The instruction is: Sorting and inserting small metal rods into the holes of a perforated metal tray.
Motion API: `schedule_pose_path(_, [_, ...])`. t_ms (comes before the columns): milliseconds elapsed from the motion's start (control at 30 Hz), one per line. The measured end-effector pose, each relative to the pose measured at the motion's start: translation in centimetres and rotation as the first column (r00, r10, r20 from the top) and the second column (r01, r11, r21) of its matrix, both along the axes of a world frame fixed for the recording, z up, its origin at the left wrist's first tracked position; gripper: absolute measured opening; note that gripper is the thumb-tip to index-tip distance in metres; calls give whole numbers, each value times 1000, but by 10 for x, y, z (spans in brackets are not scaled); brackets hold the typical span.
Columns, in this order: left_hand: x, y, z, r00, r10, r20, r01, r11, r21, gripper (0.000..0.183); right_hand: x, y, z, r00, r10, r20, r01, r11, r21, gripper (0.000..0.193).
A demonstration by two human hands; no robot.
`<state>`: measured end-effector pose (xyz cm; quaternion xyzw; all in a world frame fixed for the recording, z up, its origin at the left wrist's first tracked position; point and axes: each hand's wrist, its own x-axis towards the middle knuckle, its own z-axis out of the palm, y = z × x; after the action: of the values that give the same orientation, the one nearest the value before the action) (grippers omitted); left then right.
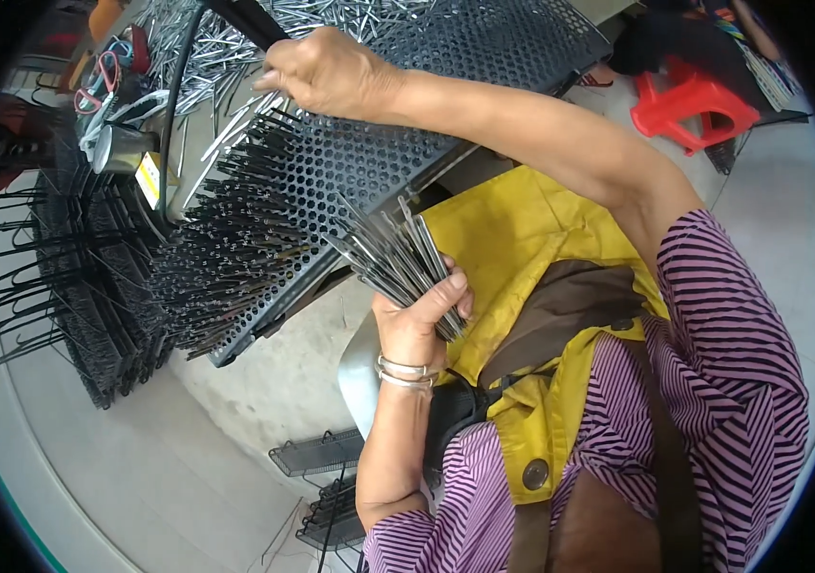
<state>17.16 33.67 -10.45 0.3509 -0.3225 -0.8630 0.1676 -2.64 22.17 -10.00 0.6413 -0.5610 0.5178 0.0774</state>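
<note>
In a perforated tray (pixel 361 160), dark rods (pixel 226 234); left grip (pixel 423 310) clamped on metal rods (pixel 393 250) — right grip (pixel 328 73), cannot tell

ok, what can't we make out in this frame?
All in the head view:
Black bar: upper end cut off by the top edge.
Right hand: grip unclear; the back of the hand hides the palm.
Metal rods in the left hand: count unclear; they overlap, and thumb and fingers cover part.
Perforated tray: left part hidden under black rods.
</note>
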Motion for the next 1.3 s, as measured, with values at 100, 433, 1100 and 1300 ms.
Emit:
schedule_pose_path(100, [0,1,-1,1000,-15,-4,15,1000,-9,17,-5,1,1,998,9,58,-10,1000,11,32])
schedule_pose_path(433, [0,0,-4,999,-22,29,23,999,-23,24,2,12,2,923,79,-376,92,905,416,33])
schedule_pose_path(1100, [2,-2,-6,1000,21,-23,-20,998,55,18,12,15,-4,986,-29,-166,84,940,331,22])
schedule_pose_path(1300, [2,-3,-5,1000,21,-19,-20,998,61,18,14,5,-11,928,-17,-372,168,911,377,15])
